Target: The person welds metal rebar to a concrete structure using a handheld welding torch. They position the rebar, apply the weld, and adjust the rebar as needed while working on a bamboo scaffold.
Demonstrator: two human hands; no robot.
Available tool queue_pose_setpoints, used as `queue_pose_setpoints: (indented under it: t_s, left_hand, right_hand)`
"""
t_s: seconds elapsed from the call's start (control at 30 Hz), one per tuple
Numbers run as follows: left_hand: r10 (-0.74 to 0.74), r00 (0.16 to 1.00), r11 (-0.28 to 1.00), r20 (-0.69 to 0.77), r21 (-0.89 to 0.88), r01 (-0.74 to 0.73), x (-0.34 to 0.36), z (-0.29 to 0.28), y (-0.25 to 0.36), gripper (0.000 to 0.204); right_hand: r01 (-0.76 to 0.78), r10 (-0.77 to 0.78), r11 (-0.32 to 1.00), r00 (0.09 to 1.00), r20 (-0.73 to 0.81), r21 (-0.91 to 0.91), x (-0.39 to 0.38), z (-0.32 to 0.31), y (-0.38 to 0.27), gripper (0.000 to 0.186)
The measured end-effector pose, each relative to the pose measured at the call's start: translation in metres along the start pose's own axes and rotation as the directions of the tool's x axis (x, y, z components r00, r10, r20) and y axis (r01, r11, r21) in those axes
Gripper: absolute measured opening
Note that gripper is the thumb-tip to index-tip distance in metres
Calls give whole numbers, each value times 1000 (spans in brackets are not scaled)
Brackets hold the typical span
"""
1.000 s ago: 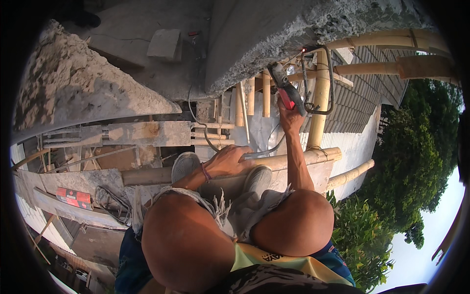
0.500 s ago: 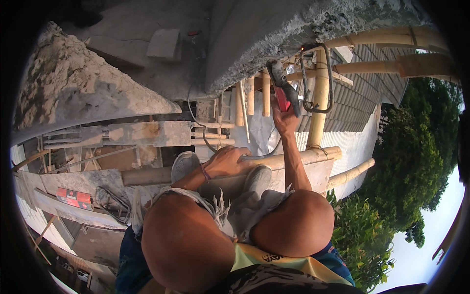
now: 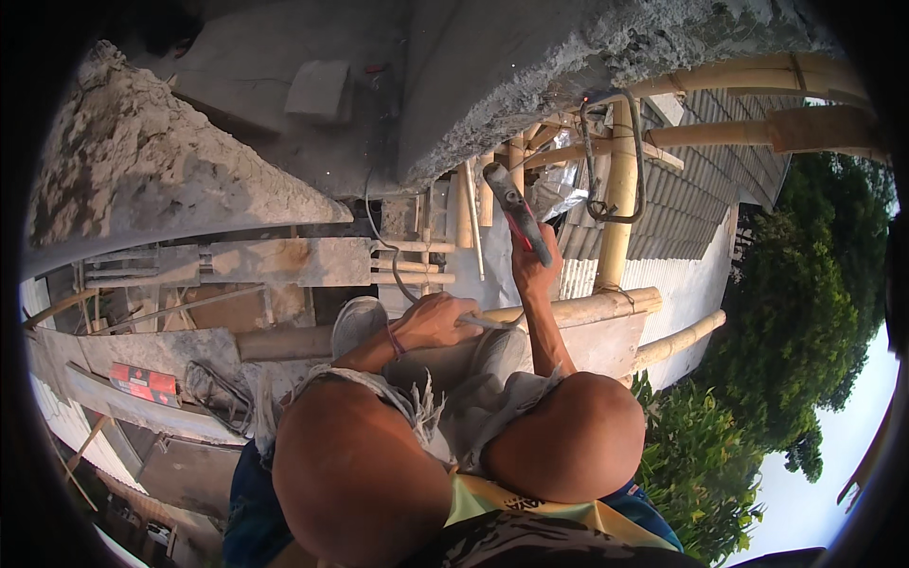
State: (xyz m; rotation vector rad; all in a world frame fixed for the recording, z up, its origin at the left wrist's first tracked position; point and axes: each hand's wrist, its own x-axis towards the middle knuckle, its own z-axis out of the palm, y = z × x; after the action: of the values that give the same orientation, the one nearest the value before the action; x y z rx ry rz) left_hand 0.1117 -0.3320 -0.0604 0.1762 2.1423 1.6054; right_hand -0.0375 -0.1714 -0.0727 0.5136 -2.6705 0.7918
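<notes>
My right hand [image 3: 538, 260] grips a red-handled, dark metal tool [image 3: 511, 204], probably a welding electrode holder, tilted up and left below the rough concrete edge [image 3: 530, 80]. To its right a bent dark steel bar [image 3: 612, 217] hangs beside a bamboo post [image 3: 618, 161], with a small glowing spot at its upper end. My left hand [image 3: 440, 320] is closed on a grey cable [image 3: 483, 323], just above the bamboo pole [image 3: 606, 308] by my shoes. My bent knees fill the lower middle.
A rough masonry wedge [image 3: 142, 170] is at upper left, a loose block [image 3: 317, 90] on the concrete above. Weathered planks [image 3: 284, 258] and bamboo scaffolding span an open drop. A tiled roof [image 3: 691, 208] and trees [image 3: 786, 312] lie right; a red-black package [image 3: 142, 381] sits lower left.
My right hand with the tool has moved left and down, away from the bent bar. My left hand has shifted slightly.
</notes>
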Motion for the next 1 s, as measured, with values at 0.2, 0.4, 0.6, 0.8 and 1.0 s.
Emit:
queue_pose_setpoints:
  t_s: [0.2, 0.4, 0.6, 0.8, 1.0]
  left_hand:
    - [43, 998, 997, -44, -58, -46, 4, 1, 2, 40]
    - [81, 991, 994, -111, -67, -88, 8, -6, 10, 39]
    - [134, 977, 987, -164, -67, -146, 9, -5, 11, 40]
    - [99, 986, 991, -137, -77, -110, 11, -4, 9, 41]
    - [104, 984, 990, -148, -76, -116, 11, -4, 8, 39]
  right_hand:
    - [120, -122, 992, 991, 56, 38, 23, -15, -3, 16]
    - [120, -119, 993, 991, -67, 13, 50, -18, -8, 16]
    - [115, -116, 993, 993, -36, -28, 56, -19, 2, 21]
    - [138, -141, 989, 988, -70, -45, 60, -15, 9, 29]
    - [168, -177, 977, 982, -58, -134, 62, -14, 13, 33]
